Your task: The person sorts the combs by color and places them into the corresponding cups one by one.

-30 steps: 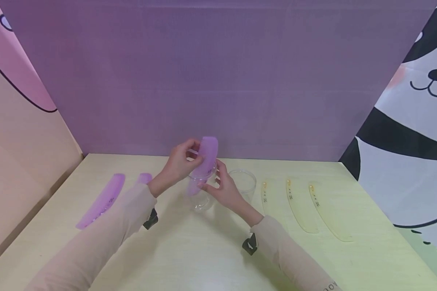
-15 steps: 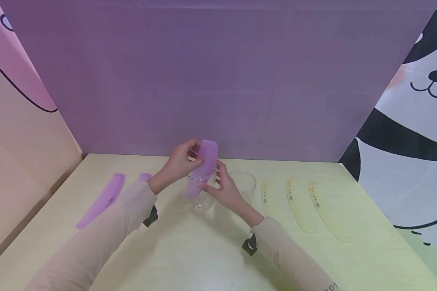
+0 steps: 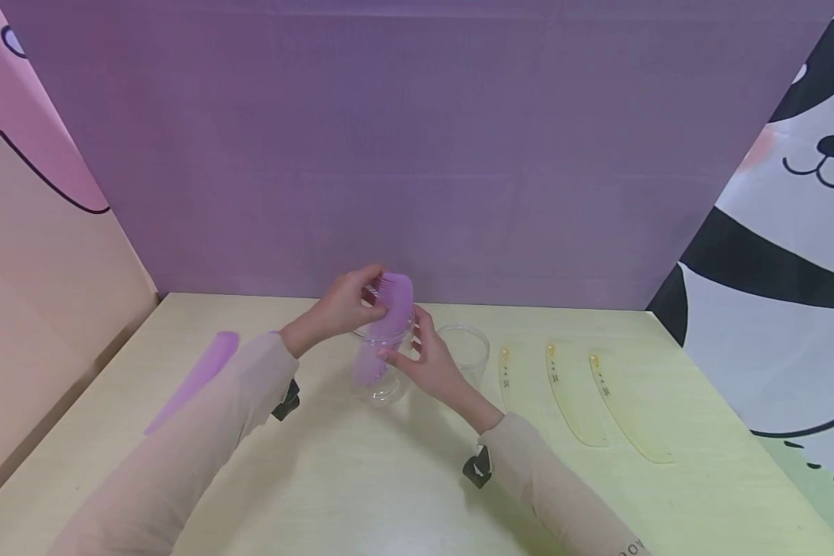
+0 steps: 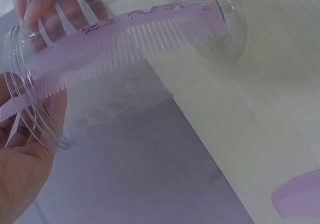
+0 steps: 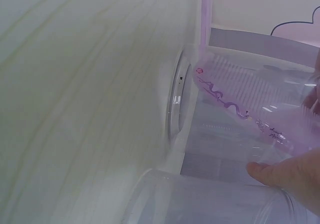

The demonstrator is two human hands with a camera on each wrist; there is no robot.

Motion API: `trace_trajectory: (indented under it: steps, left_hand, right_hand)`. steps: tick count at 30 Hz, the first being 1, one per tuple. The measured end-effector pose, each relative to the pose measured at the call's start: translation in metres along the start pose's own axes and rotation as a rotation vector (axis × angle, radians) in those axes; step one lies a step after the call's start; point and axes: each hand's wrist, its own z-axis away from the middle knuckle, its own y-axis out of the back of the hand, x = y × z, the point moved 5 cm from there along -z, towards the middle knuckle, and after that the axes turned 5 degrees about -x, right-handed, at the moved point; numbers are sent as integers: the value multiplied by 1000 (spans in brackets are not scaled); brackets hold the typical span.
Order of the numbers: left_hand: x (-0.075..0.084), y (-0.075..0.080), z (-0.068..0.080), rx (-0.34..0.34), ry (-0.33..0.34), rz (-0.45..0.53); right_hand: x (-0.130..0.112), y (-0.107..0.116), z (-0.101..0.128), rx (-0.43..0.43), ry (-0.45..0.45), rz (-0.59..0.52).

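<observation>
A purple comb [image 3: 398, 297] stands tilted inside a clear plastic cup [image 3: 388, 392], its upper end sticking out above the rim. Fingers and thumb of my left hand [image 3: 346, 303] pinch the comb near the top. From the other side, my right hand [image 3: 431, 359] grips the cup just below its rim. Through the cup wall in the left wrist view, the comb [image 4: 150, 31] shows its teeth and printed pattern, its lower end down by the base. The right wrist view has the right thumb [image 5: 270, 173] against the cup [image 5: 225, 114].
A second clear cup [image 3: 464, 346] stands just right of the held one. Several pale yellow combs, one of them a yellow comb [image 3: 571, 401], lie in a row at right. Another purple comb [image 3: 198, 378] lies at left, partly behind the left sleeve. A purple backdrop [image 3: 417, 154] rises behind the table.
The purple comb has sunk lower into the cup, with my left hand following slightly down and left. My right hand keeps its grip on the cup.
</observation>
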Motion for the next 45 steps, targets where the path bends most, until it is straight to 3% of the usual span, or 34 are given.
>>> trace_trajectory:
  steps: [8, 16, 28, 36, 45]
  left_hand:
    - [-1, 1, -3, -37, 28, -6]
    - [-1, 2, -6, -30, 30, -15]
    - [-4, 6, -8, 23, -10, 79]
    - [-9, 7, -7, 25, 36, 139]
    - [-11, 10, -8, 37, 17, 76]
  right_hand:
    - [-2, 0, 1, -1, 0, 5]
    - [-30, 3, 8, -28, -13, -35]
    - [1, 1, 1, 5, -8, -2]
    - [0, 1, 1, 0, -11, -2]
    - [-30, 2, 8, -33, -17, -43]
